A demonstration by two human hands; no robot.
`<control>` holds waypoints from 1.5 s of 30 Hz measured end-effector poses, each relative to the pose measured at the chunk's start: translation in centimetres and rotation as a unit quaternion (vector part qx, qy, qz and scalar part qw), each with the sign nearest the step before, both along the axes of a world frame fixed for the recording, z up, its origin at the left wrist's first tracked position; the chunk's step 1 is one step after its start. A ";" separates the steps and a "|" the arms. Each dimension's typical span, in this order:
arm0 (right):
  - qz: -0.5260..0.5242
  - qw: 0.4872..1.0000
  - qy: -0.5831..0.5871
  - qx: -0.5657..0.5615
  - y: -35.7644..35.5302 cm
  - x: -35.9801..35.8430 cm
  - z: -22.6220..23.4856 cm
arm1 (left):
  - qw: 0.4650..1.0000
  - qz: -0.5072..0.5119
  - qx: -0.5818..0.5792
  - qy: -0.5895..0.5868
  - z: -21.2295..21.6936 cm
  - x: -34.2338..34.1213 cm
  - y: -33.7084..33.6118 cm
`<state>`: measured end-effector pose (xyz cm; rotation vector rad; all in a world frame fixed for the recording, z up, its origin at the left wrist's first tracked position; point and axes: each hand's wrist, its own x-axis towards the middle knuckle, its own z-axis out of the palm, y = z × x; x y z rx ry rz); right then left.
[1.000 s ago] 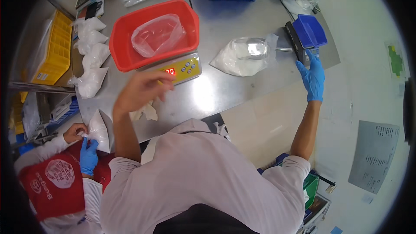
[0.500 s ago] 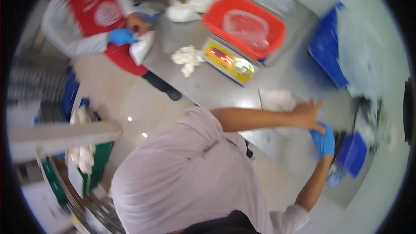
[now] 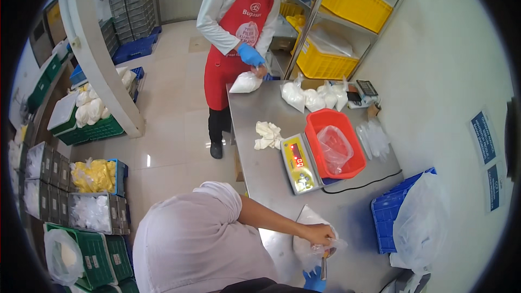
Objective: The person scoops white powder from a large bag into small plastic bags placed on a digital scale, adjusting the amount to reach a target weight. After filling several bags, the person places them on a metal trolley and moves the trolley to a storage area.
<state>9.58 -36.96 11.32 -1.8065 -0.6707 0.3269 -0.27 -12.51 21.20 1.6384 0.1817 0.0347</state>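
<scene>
The bare left hand (image 3: 320,234) has its fingers closed on the loose clear plastic at the mouth of a bag of white powder (image 3: 305,247), which lies on the steel table (image 3: 255,179) right beneath that grip and the wrist behind it. A metal scoop (image 3: 324,269) sits at the bag's mouth just below the bare fingers, its handle pointing away from them toward the blue-gloved right hand (image 3: 313,280). That glove is right at the handle (I only catch part of it, so I can't tell whether it is closed around the metal). Farther along the table from the grip stands a yellow scale (image 3: 300,169), its display lit red, bearing a red tub (image 3: 347,130) with a clear bag (image 3: 335,149) inside. Wallward of the grip is a blue crate (image 3: 383,228) draped in plastic. Well beyond the grip, past the crumpled cream cloth (image 3: 267,135), a co-worker in a red apron (image 3: 228,70) handles another white-filled bag (image 3: 246,82).
</scene>
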 end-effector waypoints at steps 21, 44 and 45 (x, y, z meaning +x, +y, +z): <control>-0.025 0.991 -0.133 -0.005 1.3 2.4 -3.0 | 0.868 -0.189 -0.444 0.116 -4.8 4.6 6.6; -0.009 0.787 -0.184 -0.588 17.0 -0.7 15.5 | 0.992 -0.123 0.007 -0.002 -1.4 8.0 9.2; -0.010 0.784 -0.178 -0.594 17.8 -0.7 14.4 | 0.992 -0.123 0.037 -0.012 -0.5 6.9 9.8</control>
